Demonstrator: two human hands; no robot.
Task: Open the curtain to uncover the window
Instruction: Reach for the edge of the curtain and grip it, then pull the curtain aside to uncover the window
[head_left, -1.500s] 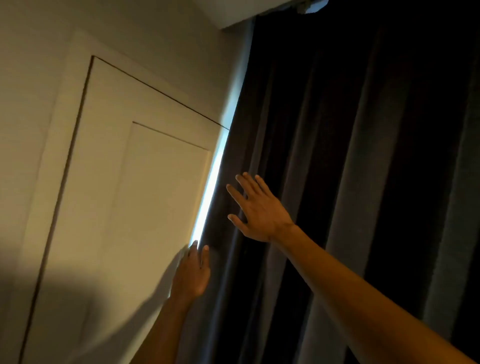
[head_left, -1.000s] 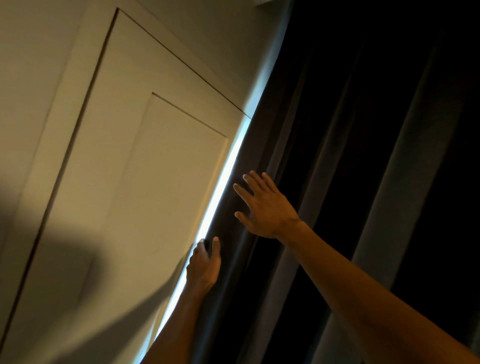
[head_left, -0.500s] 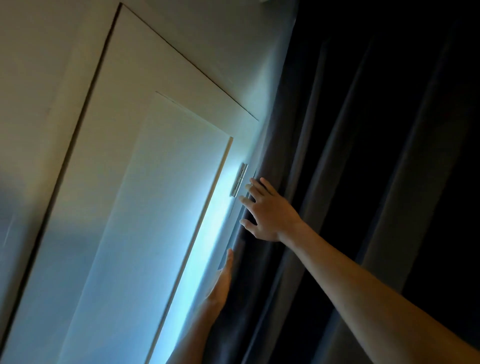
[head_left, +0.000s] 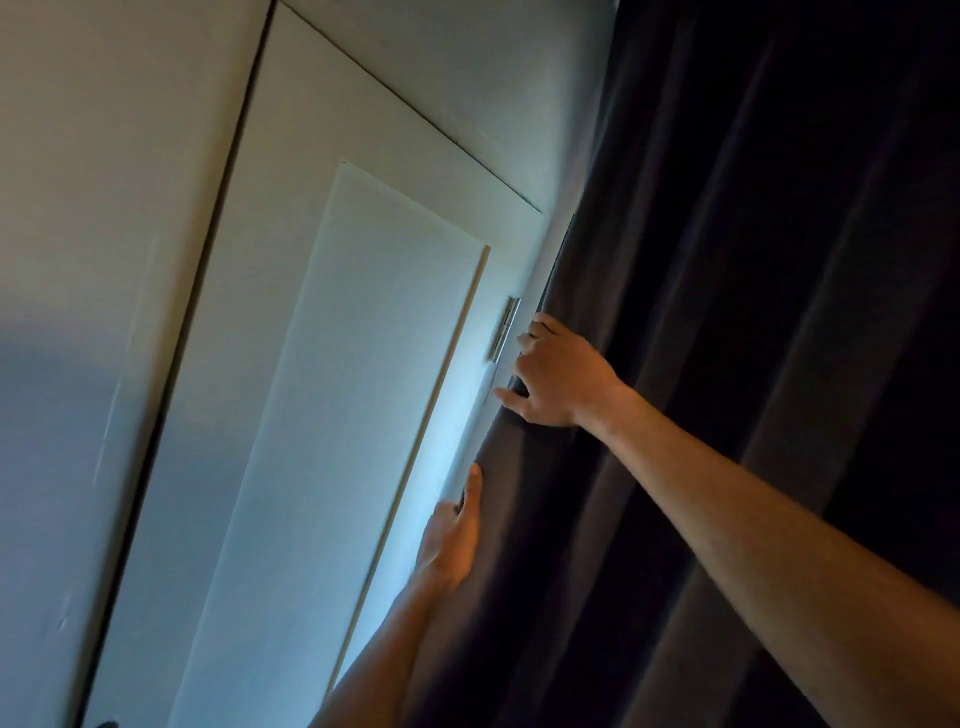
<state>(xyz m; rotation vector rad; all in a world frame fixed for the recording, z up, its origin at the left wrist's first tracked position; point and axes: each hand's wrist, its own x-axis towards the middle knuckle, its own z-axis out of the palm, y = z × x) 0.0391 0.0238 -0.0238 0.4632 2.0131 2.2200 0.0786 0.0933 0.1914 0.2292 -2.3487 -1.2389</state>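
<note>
A dark grey curtain (head_left: 727, 322) hangs in heavy folds over the right half of the view. The window behind it is hidden; only bluish light spills past its left edge. My right hand (head_left: 558, 376) grips that left edge, fingers curled round the fabric and thumb below. Lower down, my left hand (head_left: 452, 540) lies along the same edge with its thumb on the front of the fabric and its fingers tucked behind the edge.
A white panelled door (head_left: 332, 415) fills the left side, lit blue by the light. A metal hinge (head_left: 505, 328) sits on its right edge, just left of my right hand. Pale wall (head_left: 104, 208) lies beyond the door frame.
My right hand went from lying flat on the curtain to gripping its left edge. My left hand slid behind the edge. The curtain edge shifted right and more blue light falls on the door.
</note>
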